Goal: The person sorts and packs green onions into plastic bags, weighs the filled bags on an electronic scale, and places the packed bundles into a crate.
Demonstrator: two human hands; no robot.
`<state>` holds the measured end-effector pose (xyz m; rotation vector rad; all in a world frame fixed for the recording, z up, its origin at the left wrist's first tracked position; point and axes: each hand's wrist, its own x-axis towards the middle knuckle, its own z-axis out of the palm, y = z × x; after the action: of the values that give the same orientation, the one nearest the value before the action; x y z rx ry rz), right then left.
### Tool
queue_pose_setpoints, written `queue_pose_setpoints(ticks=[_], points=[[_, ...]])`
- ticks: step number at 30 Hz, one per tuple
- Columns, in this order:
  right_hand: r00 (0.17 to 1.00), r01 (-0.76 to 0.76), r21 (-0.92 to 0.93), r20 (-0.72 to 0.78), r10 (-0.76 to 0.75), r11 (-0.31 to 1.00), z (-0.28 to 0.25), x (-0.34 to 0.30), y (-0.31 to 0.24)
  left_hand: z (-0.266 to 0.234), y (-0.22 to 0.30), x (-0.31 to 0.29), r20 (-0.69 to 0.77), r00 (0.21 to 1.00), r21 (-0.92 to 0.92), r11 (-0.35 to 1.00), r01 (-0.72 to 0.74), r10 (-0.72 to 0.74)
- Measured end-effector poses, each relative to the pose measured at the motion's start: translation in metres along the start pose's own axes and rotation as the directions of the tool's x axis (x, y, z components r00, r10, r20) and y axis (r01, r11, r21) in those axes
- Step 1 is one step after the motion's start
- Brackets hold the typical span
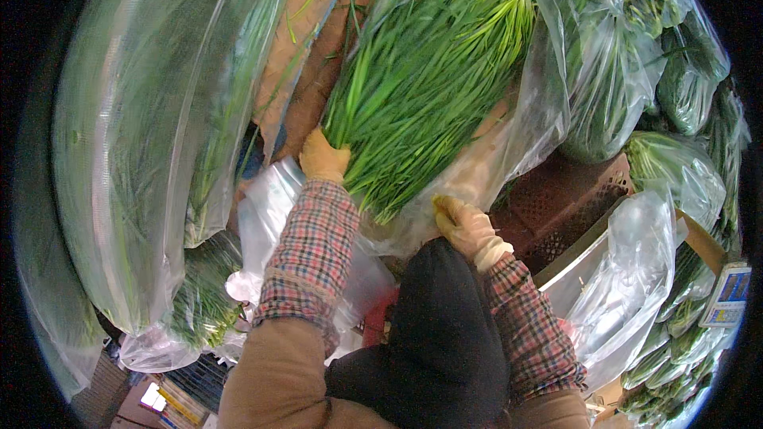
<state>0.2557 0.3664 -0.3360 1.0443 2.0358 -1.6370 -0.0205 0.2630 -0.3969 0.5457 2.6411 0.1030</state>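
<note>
A large heap of long, flat green leaves, which look like garlic chives (445,71), lies in an opened clear plastic bag (544,103). My left hand (324,159), in a pale yellow glove, is closed against the lower left edge of the leaves. Whether it grips leaves or the bag's film there is hidden. Gloved the same way, my right hand (465,226) pinches the near edge of the clear bag, just right of the leaf tips. Bare film stretches between this hand and the leaves.
Tall clear bags of greens (135,127) fill the left side. More bagged greens (608,71) stand at the right, above a brown perforated plastic crate (556,195). A crumpled clear bag (632,278) lies nearer me, beside a digital scale (727,294). Brown cardboard (278,56) is at the back.
</note>
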Motion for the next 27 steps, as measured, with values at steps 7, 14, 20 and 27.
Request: queue_pose_setpoints(ticks=[7,14,20,27], points=[[0.999,0.023,0.187,0.032,-0.030,0.982,-0.003,0.010,-0.010,-0.034,-0.024,0.002,0.108,0.988,-0.128,0.987,-0.098,0.112],[0.991,-0.094,0.821,0.132,-0.027,0.564,0.014,0.025,-0.037,-0.072,0.053,-0.053,0.600,0.730,-0.800,0.238,0.550,0.327],[0.984,-0.165,0.902,0.179,0.001,0.400,0.003,0.007,-0.045,0.013,0.108,-0.115,0.092,0.968,-0.917,0.398,-0.008,0.232],[0.979,-0.196,0.953,0.178,0.098,0.232,-0.023,0.003,-0.061,-0.016,0.047,-0.078,0.006,0.932,-0.837,0.512,-0.194,0.362]])
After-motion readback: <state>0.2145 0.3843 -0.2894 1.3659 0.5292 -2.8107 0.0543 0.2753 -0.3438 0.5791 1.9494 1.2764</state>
